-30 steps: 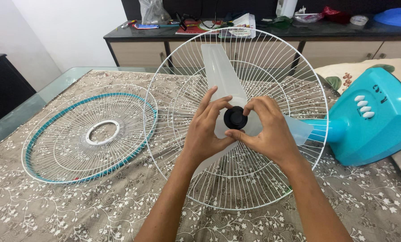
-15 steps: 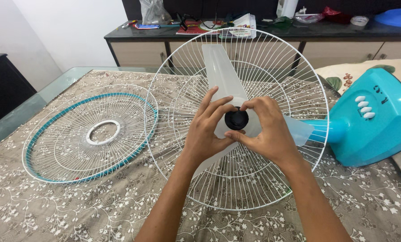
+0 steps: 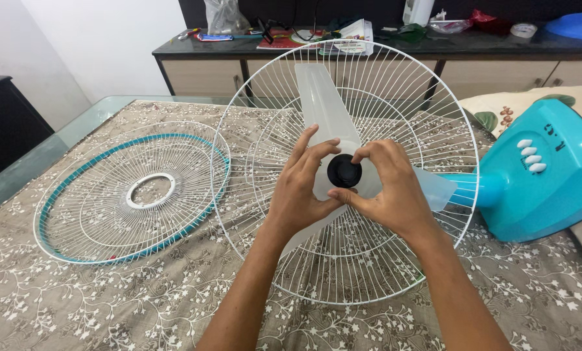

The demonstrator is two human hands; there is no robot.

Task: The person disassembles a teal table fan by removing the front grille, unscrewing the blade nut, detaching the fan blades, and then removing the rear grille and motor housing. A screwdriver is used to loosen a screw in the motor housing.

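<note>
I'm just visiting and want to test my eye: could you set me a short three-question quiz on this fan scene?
1. True or false: both hands touch the black blade cap.
2. Which guard has a teal rim: A, the loose front guard lying flat, or B, the rear guard behind the translucent blade?
3. On which side of the person does the teal fan base lie?

Key: 1 true, left hand and right hand fingers pinch it; 2 A; 3 the right.

White wall (image 3: 109, 45), cluttered dark-topped sideboard (image 3: 382, 62), perhaps glass table edge (image 3: 76, 133).
</note>
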